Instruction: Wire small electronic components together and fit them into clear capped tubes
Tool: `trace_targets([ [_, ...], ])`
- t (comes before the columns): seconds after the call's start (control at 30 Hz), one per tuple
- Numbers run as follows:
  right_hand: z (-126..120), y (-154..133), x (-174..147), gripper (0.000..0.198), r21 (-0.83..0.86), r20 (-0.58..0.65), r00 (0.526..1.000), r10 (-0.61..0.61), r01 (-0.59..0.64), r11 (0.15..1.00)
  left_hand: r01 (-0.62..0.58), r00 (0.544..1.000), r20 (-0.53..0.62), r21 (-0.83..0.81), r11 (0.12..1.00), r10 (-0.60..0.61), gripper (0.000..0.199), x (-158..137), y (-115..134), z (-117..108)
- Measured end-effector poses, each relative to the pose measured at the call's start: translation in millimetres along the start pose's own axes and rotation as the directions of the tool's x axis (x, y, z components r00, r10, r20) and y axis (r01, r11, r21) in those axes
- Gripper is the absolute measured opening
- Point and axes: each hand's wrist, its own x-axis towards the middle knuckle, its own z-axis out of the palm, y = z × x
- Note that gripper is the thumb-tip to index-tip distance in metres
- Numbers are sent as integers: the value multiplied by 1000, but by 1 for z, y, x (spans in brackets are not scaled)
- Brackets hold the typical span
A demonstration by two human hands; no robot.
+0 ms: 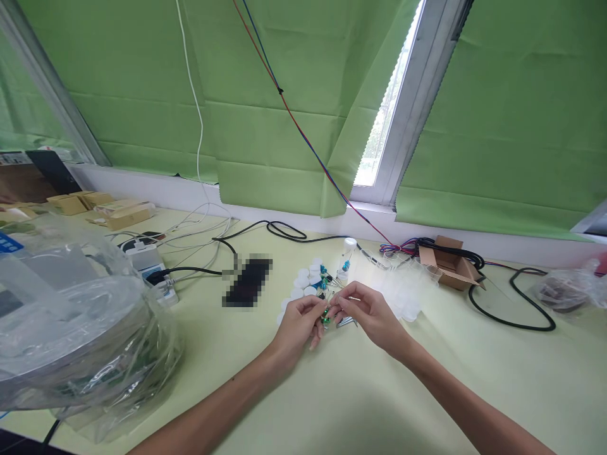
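Close together over the table, my left hand (pixel 302 322) and my right hand (pixel 365 313) both pinch at a small shiny green piece (pixel 325 316). Its exact kind is too small to make out, and my fingers cover part of it. Just beyond them lies a cluster of small blue-and-metal parts (pixel 324 278). White round caps (pixel 302 278) are spread to the left of that cluster. A clear little bottle with a white cap (pixel 349 253) stands behind, with something blue inside. Right of my right hand are many clear plastic containers (pixel 403 291).
A large plastic-wrapped reel (pixel 80 328) fills the left side. A power strip (pixel 149 262) with cables and a pixelated dark rectangle (pixel 249 282) lie nearer the middle. An open cardboard box (pixel 448 265), black cable (pixel 516 325) and plastic bag (pixel 569 287) are at right.
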Motion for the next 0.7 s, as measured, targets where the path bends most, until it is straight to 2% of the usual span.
trace_targets([
  [0.4, 2, -5, -1, 24, -99, 1, 1000, -23, 23, 995, -23, 1000, -18, 66, 998, 24, 32, 1, -1, 0],
  [0.7, -4, -1, -5, 16, -286, 46, 997, -62, 73, 956, -41, 999, -3, 100, 994, 41, 31, 2, -4, -1],
])
